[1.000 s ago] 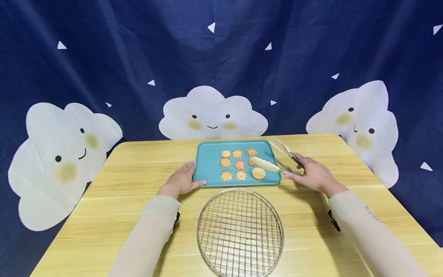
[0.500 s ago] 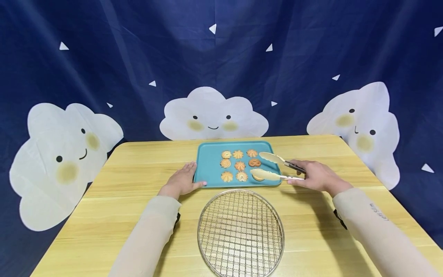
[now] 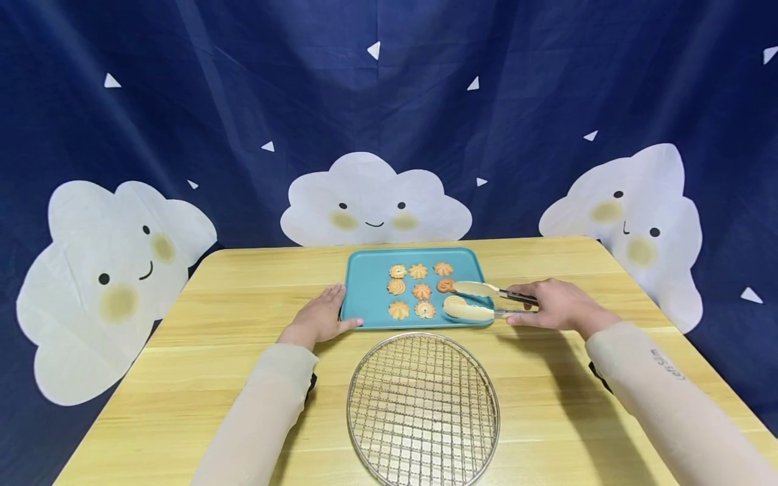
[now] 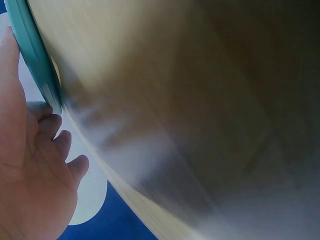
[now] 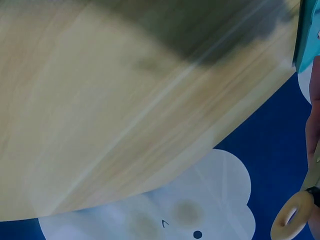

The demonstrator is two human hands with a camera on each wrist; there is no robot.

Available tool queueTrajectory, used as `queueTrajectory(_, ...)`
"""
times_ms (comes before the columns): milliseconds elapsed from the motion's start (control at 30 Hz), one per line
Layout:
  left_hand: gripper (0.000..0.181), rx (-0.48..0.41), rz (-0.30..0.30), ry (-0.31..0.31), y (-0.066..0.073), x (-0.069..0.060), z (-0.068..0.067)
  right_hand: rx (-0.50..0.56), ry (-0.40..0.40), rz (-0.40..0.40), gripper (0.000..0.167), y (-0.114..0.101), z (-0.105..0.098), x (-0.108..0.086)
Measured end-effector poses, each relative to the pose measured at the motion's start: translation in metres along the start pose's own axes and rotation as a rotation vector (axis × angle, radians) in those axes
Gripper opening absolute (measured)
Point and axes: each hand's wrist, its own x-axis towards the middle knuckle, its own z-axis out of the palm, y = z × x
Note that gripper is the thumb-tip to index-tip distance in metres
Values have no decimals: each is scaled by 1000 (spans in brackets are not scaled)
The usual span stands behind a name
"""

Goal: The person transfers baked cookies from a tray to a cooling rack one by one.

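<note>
Gripping the tongs (image 3: 477, 289), the right hand (image 3: 556, 307) holds their tips apart in the head view — the nearer one partly covers the corner cookie (image 3: 454, 300); contact I cannot tell. Nine cookies (image 3: 421, 291) lie on the tray (image 3: 367, 283), a rack (image 3: 423, 405) just in front. The left hand (image 3: 319, 314), thumb spread from its fingers, touches the tray's left end. Left wrist view — that hand meets the rim. Right wrist view: a beige loop (image 5: 281, 227) beside the right hand.
</note>
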Motion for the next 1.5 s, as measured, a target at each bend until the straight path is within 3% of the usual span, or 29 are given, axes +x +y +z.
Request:
queueTrajectory(300,92,-6,-4,-1,1,-1,-1,-23,-32,-4,70,0,-1,2)
queueTrajectory(900,92,-4,6,4,0,0,0,-9,-12,-13,63,-1,4,-2)
queueTrajectory(1500,91,-12,7,16,1,-1,0,-16,124,-46,61,-2,5,-9)
